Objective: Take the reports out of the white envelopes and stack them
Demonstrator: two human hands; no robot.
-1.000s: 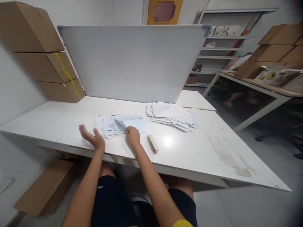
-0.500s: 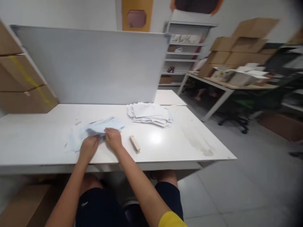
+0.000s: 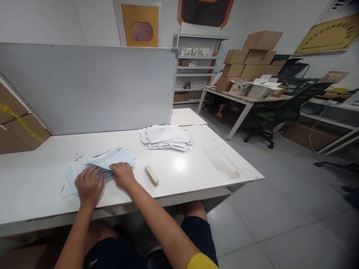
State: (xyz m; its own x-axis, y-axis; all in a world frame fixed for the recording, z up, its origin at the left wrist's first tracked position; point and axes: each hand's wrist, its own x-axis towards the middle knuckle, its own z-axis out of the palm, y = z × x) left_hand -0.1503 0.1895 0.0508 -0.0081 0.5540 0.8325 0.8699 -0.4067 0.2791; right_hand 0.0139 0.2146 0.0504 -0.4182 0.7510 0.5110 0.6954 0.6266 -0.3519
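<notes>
Printed sheets (image 3: pixel 105 158) lying in a loose, overlapping pile on white table (image 3: pixel 185 179), near its front edge, top sheet lifting a bit at the near side. Right hand (image 3: pixel 123 175) pinching the near edge of the top sheet, fingers curling over it. Left hand (image 3: pixel 89 185) resting on the pile's near-left part, fingers bending; can't tell if it's gripping paper. Cream stapler (image 3: pixel 152 175) lying just right of the right hand, not touching. Second paper stack (image 3: pixel 165 136) sitting farther back, right of the sheets, in front of whiteboard (image 3: pixel 112 89). Taped cartons (image 3: pixel 25 127) standing at the left.
</notes>
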